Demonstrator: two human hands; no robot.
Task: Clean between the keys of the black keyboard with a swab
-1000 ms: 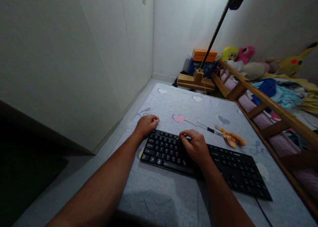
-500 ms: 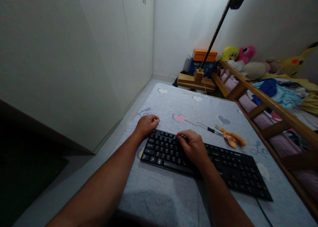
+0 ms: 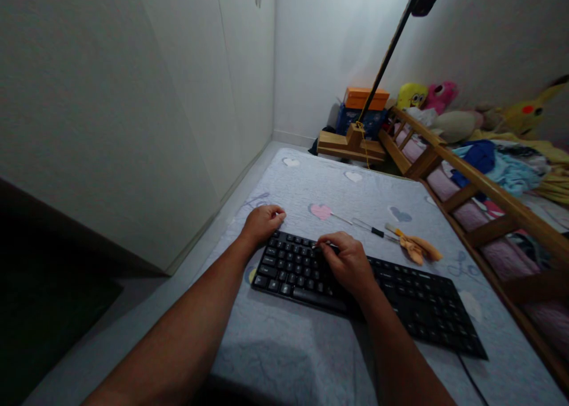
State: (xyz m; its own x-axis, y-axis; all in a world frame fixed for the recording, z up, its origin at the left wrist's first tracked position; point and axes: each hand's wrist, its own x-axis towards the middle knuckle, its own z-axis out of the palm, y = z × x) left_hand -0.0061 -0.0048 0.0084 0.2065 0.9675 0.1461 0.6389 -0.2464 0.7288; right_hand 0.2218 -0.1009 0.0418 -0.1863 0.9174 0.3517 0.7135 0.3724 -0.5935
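A black computer keyboard (image 3: 311, 296) lies at a slant on a pale quilted cover. My left hand (image 3: 263, 222) rests at its far left corner, fingers curled together, and I see nothing in them. Over the keys in the left half, my right hand (image 3: 349, 261) is closed in a pinch. A small pale tip shows at its fingertips, but I cannot make out what it belongs to. Beyond the keyboard lie a thin stick (image 3: 341, 219), a slim tool with a black grip (image 3: 377, 232) and an orange cloth (image 3: 413, 248) beside a small brush-like tool (image 3: 395, 230).
A wooden bed rail (image 3: 484, 175) runs along the right, with clothes and plush toys behind it. Pale cupboard doors (image 3: 178, 98) stand to the left. At the far end, a wooden stand (image 3: 351, 142) carries a dark pole. The keyboard cable (image 3: 471, 379) trails toward me.
My right hand has shifted very slightly over the keys, still pinching. My left hand and the keyboard stay where they were.
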